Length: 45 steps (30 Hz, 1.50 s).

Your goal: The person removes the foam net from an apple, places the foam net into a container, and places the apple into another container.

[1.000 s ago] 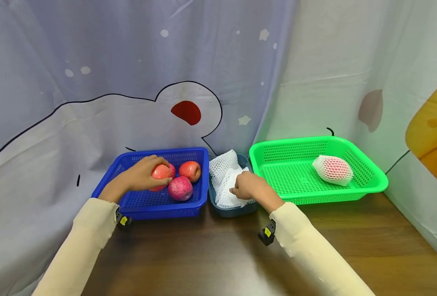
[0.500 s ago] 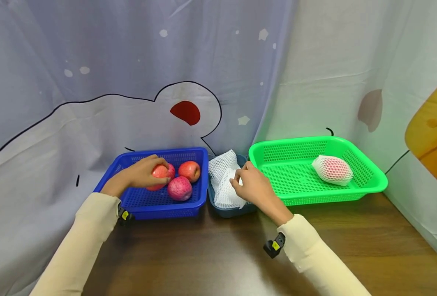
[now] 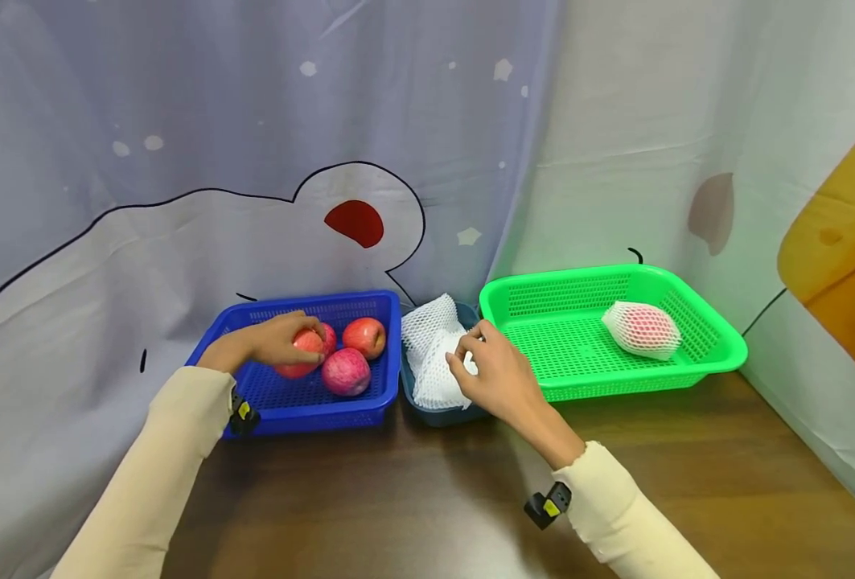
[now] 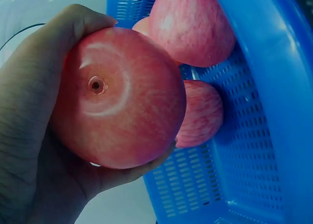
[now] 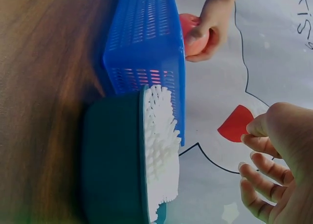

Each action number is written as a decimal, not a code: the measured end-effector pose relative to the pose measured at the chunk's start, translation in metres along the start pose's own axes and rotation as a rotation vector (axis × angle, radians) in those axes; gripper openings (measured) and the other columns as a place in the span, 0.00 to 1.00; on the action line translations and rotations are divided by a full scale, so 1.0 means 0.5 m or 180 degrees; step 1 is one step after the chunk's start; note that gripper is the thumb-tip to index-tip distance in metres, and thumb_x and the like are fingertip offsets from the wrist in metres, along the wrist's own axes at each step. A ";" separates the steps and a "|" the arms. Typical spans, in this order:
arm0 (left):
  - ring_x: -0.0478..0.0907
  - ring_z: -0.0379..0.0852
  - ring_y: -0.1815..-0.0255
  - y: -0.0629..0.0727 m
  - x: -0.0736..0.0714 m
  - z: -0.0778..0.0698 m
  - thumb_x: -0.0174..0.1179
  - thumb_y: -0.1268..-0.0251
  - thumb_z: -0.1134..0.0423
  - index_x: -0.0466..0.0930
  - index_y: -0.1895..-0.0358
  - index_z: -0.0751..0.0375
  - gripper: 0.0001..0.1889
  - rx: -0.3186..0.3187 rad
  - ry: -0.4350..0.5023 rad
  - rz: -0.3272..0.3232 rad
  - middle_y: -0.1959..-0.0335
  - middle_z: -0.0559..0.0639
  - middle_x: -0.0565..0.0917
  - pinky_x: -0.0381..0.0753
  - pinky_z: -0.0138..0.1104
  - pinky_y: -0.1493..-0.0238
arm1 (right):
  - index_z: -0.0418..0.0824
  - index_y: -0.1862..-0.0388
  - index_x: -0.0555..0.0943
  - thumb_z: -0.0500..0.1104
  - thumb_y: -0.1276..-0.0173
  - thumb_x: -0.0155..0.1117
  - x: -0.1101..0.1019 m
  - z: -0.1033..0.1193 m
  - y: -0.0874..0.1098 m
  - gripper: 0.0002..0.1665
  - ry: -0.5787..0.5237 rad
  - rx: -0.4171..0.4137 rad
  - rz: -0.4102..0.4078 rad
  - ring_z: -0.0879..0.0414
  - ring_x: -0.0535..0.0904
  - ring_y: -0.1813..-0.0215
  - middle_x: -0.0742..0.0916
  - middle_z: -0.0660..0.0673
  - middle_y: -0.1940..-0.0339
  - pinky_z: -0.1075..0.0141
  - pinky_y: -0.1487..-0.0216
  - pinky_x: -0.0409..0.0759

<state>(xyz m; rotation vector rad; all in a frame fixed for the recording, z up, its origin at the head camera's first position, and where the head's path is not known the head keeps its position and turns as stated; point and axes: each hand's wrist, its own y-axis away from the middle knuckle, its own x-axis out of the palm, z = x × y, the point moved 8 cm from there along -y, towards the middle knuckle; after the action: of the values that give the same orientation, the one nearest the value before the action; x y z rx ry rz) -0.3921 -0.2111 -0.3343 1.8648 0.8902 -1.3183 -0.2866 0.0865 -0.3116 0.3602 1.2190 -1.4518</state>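
Note:
My left hand (image 3: 277, 339) grips a red apple (image 4: 117, 97) in the blue basket (image 3: 318, 420), thumb and fingers wrapped around its sides. Other apples, such as a pinkish one (image 3: 346, 371) and a redder one (image 3: 364, 338), lie beside it. Just over a dark teal bin (image 5: 112, 160) hovers my right hand (image 3: 501, 374), its fingers loosely bent and nothing visible between them. White foam fruit nets (image 3: 441, 378) fill that bin and stick up past its rim.
Right of the bin stands a green basket (image 3: 557, 342), holding one apple in a foam net (image 3: 644, 330). All three containers sit side by side on a brown wooden table (image 3: 369, 498), against a printed curtain (image 3: 253, 121).
My right hand has drawn up and back from the foam nets, and its fingers have spread from a tighter curl. The left hand keeps its grip on the apple, almost unmoved.

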 end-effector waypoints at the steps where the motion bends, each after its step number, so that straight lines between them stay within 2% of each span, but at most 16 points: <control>1: 0.76 0.56 0.49 -0.002 0.003 0.002 0.65 0.38 0.49 0.78 0.47 0.56 0.21 -0.0017 0.0018 0.0052 0.49 0.59 0.77 0.81 0.47 0.51 | 0.50 0.77 0.79 0.48 0.33 0.65 -0.001 0.001 0.002 0.12 -0.0001 -0.0011 -0.0005 0.56 0.74 0.70 0.80 0.48 0.61 0.66 0.75 0.70; 4: 0.76 0.53 0.51 -0.009 0.015 0.004 0.65 0.38 0.48 0.79 0.46 0.58 0.22 -0.0032 0.0093 0.0273 0.51 0.58 0.78 0.83 0.42 0.54 | 0.50 0.77 0.79 0.47 0.34 0.66 0.001 0.002 0.006 0.12 -0.0002 -0.0060 -0.0003 0.57 0.74 0.70 0.81 0.48 0.61 0.66 0.74 0.70; 8: 0.77 0.45 0.59 -0.018 0.033 0.009 0.65 0.37 0.48 0.79 0.46 0.60 0.23 -0.0083 0.0152 0.0601 0.59 0.53 0.80 0.81 0.34 0.61 | 0.50 0.77 0.79 0.47 0.35 0.66 0.005 0.003 0.011 0.11 -0.0001 -0.0098 0.0028 0.58 0.73 0.70 0.80 0.50 0.62 0.67 0.74 0.71; 11: 0.78 0.43 0.63 -0.020 0.040 0.013 0.65 0.37 0.46 0.78 0.45 0.61 0.25 -0.0144 0.0141 0.0733 0.63 0.52 0.81 0.79 0.32 0.63 | 0.50 0.78 0.78 0.47 0.35 0.67 0.006 0.003 0.016 0.12 0.0003 -0.0099 0.0036 0.58 0.73 0.70 0.80 0.51 0.62 0.67 0.75 0.71; 18: 0.74 0.50 0.48 -0.017 0.048 0.025 0.68 0.44 0.37 0.74 0.41 0.60 0.36 -0.0405 0.0086 0.0895 0.51 0.54 0.78 0.79 0.41 0.48 | 0.51 0.78 0.78 0.47 0.35 0.67 0.004 -0.001 0.023 0.12 0.0025 -0.0092 0.0043 0.59 0.72 0.70 0.80 0.52 0.62 0.67 0.75 0.70; 24: 0.73 0.52 0.46 -0.022 0.061 0.042 0.68 0.46 0.34 0.72 0.40 0.58 0.39 -0.0546 0.0089 0.1036 0.49 0.54 0.77 0.78 0.44 0.46 | 0.51 0.78 0.78 0.47 0.35 0.67 0.001 -0.008 0.027 0.12 0.0004 -0.0081 0.0050 0.60 0.72 0.71 0.80 0.52 0.62 0.67 0.74 0.71; 28: 0.73 0.54 0.46 -0.025 0.070 0.045 0.70 0.46 0.38 0.72 0.39 0.58 0.38 -0.0542 0.0144 0.1134 0.47 0.57 0.76 0.80 0.44 0.48 | 0.51 0.78 0.78 0.47 0.36 0.67 -0.001 -0.010 0.027 0.12 -0.0001 -0.0103 0.0050 0.60 0.72 0.71 0.80 0.52 0.63 0.67 0.73 0.71; 34: 0.73 0.59 0.43 -0.018 0.093 0.047 0.74 0.46 0.56 0.67 0.36 0.65 0.37 -0.0531 0.0661 0.1281 0.40 0.67 0.70 0.88 0.45 0.59 | 0.51 0.78 0.78 0.46 0.36 0.67 0.003 -0.012 0.031 0.12 0.0000 -0.0144 0.0093 0.60 0.72 0.69 0.80 0.52 0.63 0.67 0.70 0.72; 36: 0.73 0.59 0.43 -0.017 0.096 0.046 0.75 0.46 0.60 0.66 0.35 0.67 0.37 -0.0472 0.0730 0.1294 0.39 0.68 0.69 0.88 0.46 0.60 | 0.51 0.79 0.78 0.46 0.36 0.68 0.005 -0.014 0.032 0.12 0.0005 -0.0143 0.0110 0.60 0.72 0.69 0.80 0.52 0.63 0.67 0.69 0.73; 45: 0.74 0.56 0.46 -0.029 0.082 0.036 0.76 0.51 0.65 0.72 0.35 0.65 0.37 -0.0275 0.0460 0.1213 0.38 0.66 0.75 0.83 0.36 0.59 | 0.50 0.78 0.78 0.46 0.35 0.67 0.006 -0.018 0.033 0.12 -0.0035 -0.0126 0.0137 0.60 0.72 0.68 0.80 0.50 0.63 0.67 0.69 0.72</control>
<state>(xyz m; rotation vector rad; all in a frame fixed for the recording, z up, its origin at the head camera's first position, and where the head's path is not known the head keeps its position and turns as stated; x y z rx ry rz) -0.4028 -0.2119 -0.3799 1.9607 0.6102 -0.9098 -0.2769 0.0954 -0.3253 0.3490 1.2223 -1.3892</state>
